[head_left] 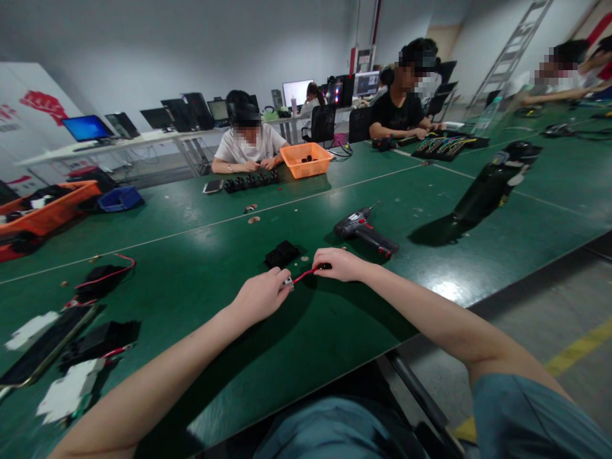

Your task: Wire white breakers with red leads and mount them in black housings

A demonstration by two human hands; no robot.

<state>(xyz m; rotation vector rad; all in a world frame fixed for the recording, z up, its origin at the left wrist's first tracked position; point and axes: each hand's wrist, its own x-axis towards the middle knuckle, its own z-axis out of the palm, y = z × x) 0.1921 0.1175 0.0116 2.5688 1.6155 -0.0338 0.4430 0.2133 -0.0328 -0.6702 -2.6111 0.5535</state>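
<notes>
A green counter [191, 255] crossed by pale seams carries scattered items. Toward its left end lie a dark flat device [48, 344], white pieces [71, 390], and black parts [99, 342] with red wires. Farther back on that side are an orange bin [57, 213] and a blue tray [120, 199]. Around the middle, a black block [283, 254] sits near a cordless drill [357, 225]. Along the far edge stand a phone [213, 186], a row of black round parts [251, 181], an orange basket [306, 167] holding dark pieces, and, farther right, a black board [442, 148] with coloured wires. A dark, tilted object [488, 188], blurred, occupies the right part, inward from the near edge.
</notes>
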